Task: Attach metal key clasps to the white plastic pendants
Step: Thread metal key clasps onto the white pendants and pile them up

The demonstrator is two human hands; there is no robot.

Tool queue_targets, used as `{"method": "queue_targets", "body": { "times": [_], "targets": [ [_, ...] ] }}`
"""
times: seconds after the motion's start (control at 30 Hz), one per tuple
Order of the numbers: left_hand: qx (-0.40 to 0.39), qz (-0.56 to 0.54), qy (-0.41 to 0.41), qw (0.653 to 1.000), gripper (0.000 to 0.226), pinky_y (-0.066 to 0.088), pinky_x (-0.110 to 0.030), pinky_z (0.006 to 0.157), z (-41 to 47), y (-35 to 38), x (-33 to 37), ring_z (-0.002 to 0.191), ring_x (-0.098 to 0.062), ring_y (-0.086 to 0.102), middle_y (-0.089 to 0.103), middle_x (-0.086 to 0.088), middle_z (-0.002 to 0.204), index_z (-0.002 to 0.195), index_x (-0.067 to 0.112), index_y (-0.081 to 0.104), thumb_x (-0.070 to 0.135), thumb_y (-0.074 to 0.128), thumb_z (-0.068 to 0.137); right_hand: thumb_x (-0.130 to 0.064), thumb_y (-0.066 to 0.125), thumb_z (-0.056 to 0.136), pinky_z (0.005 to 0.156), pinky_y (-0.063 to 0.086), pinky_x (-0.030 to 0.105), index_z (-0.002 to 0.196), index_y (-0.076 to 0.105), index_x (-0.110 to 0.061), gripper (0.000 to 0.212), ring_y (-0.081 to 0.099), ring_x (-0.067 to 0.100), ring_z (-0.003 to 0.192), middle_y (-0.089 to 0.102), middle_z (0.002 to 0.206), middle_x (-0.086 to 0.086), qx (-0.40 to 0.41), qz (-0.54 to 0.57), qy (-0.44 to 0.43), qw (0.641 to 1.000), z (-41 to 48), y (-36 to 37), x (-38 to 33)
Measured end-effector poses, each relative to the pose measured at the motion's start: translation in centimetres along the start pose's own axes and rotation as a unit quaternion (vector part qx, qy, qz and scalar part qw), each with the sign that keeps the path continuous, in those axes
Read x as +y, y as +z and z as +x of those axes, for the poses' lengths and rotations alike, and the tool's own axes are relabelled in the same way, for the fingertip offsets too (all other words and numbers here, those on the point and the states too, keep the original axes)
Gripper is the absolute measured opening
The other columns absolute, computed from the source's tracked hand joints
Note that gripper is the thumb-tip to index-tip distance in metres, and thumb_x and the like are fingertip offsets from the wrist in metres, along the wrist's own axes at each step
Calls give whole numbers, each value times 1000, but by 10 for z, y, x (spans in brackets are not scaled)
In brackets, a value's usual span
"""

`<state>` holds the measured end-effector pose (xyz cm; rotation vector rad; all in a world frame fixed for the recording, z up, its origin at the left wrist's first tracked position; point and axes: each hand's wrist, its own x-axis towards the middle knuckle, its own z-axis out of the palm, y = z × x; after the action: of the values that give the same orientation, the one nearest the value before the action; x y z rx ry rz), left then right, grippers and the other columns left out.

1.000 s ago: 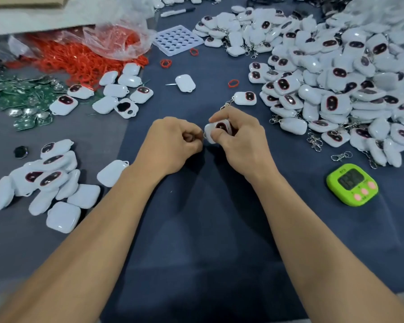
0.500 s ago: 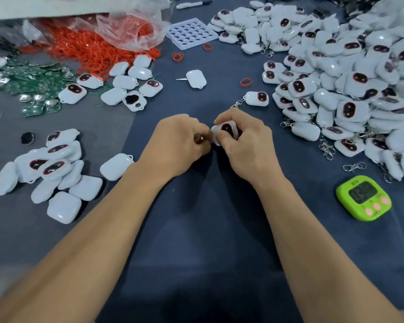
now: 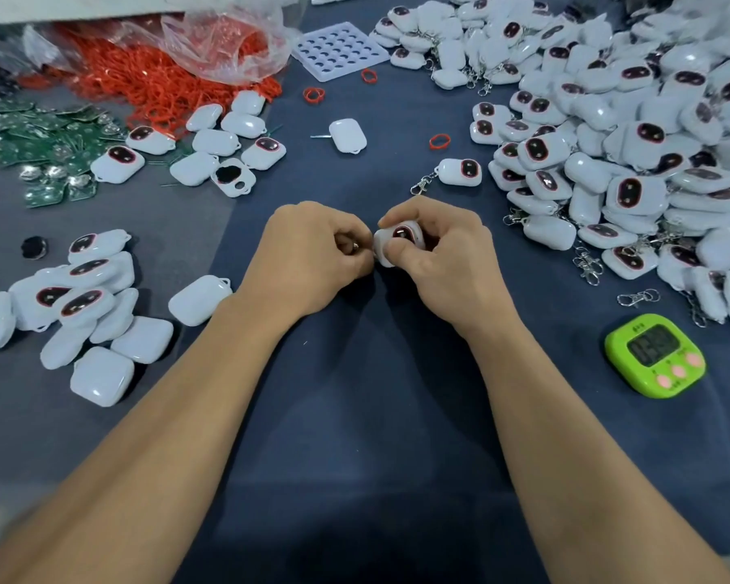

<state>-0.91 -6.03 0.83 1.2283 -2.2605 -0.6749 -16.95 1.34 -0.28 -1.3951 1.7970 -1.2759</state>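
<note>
At the middle of the desk (image 3: 376,415), seen from the head camera, the right grip (image 3: 447,263) curls round a white pendant (image 3: 401,236), its dark window facing up, while the left grip (image 3: 308,263) pinches a small metal key clasp (image 3: 355,245) against the pendant's left end. Toward the right edge lies a large heap of pendants (image 3: 628,141), with a loose clasp (image 3: 637,298) and a green timer (image 3: 655,355) nearer the front. By the left edge sits a smaller pile (image 3: 81,297); red bands (image 3: 144,69) fill the far left corner.
</note>
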Motion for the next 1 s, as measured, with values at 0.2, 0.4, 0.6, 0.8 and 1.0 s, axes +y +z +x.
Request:
{"method": "queue_targets", "body": {
  "times": [0.2, 0.4, 0.6, 0.8, 1.0],
  "targets": [
    [-38, -260, -40, 964, 12, 47, -15, 67, 5, -8, -6, 67, -1, 63, 75, 10, 73, 89, 35, 82, 26, 77, 85, -13, 69, 85, 57, 45, 26, 93, 77, -25, 16, 50, 18, 61, 65, 77, 12, -5, 204, 21, 979, 1, -11, -1],
    [-97, -341, -23, 935, 22, 50, -14, 73, 3, -14, -4, 76, -2, 65, 76, 10, 83, 96, 40, 82, 22, 78, 84, -12, 66, 91, 55, 44, 24, 102, 75, -17, 14, 51, 20, 54, 71, 79, 6, -33, 296, 40, 954, 0, -16, -2],
    [-65, -379, -70, 920, 8, 49, -19, 68, -1, -7, 6, 71, -8, 60, 73, 3, 74, 84, 36, 82, 33, 75, 84, -13, 66, 91, 56, 44, 26, 102, 76, -18, 16, 52, 19, 60, 72, 87, 8, -43, 324, 43, 944, 1, -16, -1],
    [-42, -404, -80, 910, 12, 46, -15, 61, 0, -5, 12, 65, -5, 59, 70, 5, 67, 78, 28, 82, 26, 73, 84, -13, 66, 91, 56, 44, 24, 100, 76, -20, 15, 52, 17, 57, 71, 84, 4, -57, 319, 38, 945, 0, -18, -1],
    [-35, -389, -104, 915, 14, 45, -16, 61, 0, -4, 11, 60, -6, 55, 66, 5, 61, 72, 26, 81, 20, 74, 83, -12, 67, 91, 55, 45, 25, 98, 76, -19, 14, 52, 19, 55, 68, 80, 5, -59, 311, 37, 948, 0, -17, 0]
  ]
}}
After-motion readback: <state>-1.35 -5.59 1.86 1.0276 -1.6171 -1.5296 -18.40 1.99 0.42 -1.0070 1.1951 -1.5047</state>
